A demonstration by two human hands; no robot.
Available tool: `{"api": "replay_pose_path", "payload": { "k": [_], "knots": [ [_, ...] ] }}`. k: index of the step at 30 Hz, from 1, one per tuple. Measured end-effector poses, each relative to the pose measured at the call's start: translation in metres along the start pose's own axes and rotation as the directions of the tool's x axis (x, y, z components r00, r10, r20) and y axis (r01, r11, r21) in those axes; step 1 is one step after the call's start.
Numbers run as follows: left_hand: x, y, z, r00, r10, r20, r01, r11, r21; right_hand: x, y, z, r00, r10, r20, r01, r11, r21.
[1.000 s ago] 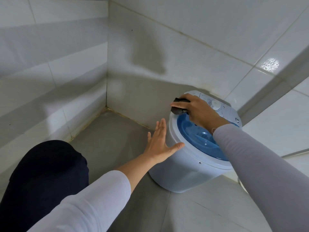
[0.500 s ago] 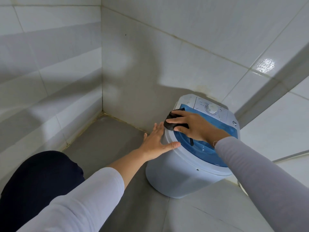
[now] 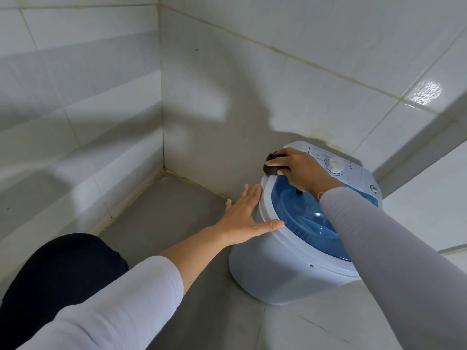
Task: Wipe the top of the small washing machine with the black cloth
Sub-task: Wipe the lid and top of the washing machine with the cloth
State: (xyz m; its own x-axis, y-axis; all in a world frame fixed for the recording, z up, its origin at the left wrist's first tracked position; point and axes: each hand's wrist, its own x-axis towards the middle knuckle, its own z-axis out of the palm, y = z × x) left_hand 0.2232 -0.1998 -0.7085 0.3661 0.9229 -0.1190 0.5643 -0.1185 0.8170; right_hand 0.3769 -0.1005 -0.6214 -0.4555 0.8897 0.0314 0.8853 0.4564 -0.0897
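A small pale-blue washing machine [image 3: 273, 269] with a see-through blue lid [image 3: 303, 215] stands on the floor against the tiled wall. A white control panel with a round dial [image 3: 334, 165] runs along its far edge. My right hand [image 3: 300, 170] presses a bunched black cloth [image 3: 274, 168] onto the far left rim of the top. My left hand [image 3: 243, 218] lies flat, fingers spread, against the machine's left side, with the thumb on the rim.
Grey-white tiled walls meet in a corner [image 3: 163, 147] to the left of the machine. The grey tiled floor [image 3: 164, 215] stretches between the corner and my dark-clothed knee [image 3: 58, 274] at the lower left.
My right hand has slid the cloth from the front-left part of the lid back up to the far left rim. My left hand stays braced on the machine's side.
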Motion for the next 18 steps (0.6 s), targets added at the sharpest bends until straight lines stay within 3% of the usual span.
{"api": "replay_pose_path", "payload": {
  "k": [8,14,18],
  "knots": [
    [0.011,0.005,-0.034,0.997,-0.072,0.000,0.072,0.997,0.014,0.022,0.013,0.006,0.997,0.056,-0.056,-0.060,0.996,-0.066],
    [0.041,0.027,-0.058,0.999,-0.042,-0.002,0.042,0.993,0.106,0.030,0.022,-0.027,0.956,0.216,-0.199,-0.175,0.963,0.206],
    [0.067,0.035,-0.062,1.000,-0.012,0.015,0.009,0.981,0.192,0.026,0.028,-0.043,0.978,0.169,-0.119,-0.153,0.980,0.131]
  ]
}}
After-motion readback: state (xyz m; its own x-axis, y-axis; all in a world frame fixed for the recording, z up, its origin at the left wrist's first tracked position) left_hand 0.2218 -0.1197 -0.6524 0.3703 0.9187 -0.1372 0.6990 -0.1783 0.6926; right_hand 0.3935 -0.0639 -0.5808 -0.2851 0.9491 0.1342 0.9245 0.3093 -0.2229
